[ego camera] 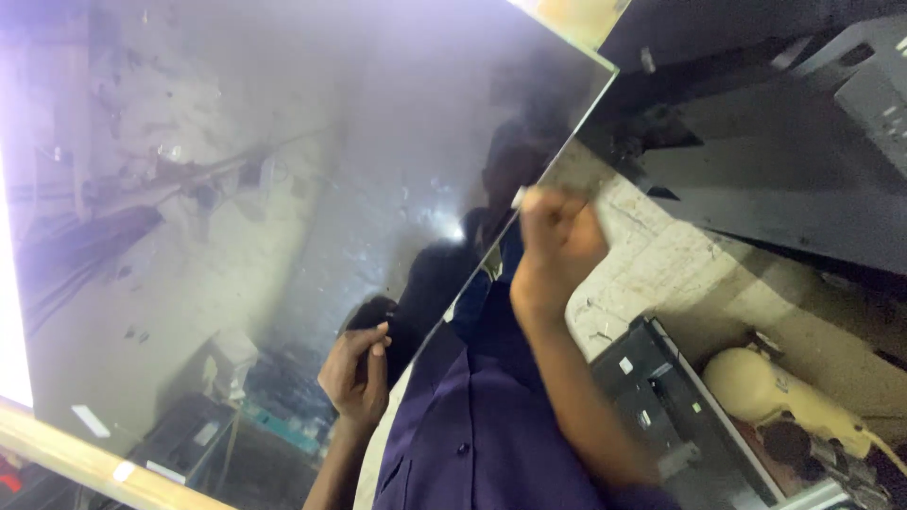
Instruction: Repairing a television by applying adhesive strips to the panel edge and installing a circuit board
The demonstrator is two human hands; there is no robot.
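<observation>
The person tilts a big glossy dark panel point(283, 189), probably so light rakes across its face. Nearest, the left hand point(357, 370) curls shut on the panel's lower edge. Further up, the right hand point(557, 241) is fisted tight on the same edge. Beyond lie a cream power tool point(770, 392) and grey casings point(784, 179).

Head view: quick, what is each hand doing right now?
Left hand: curled by the glossy panel, grip unclear.
Right hand: closed on the glossy panel's edge.
</observation>
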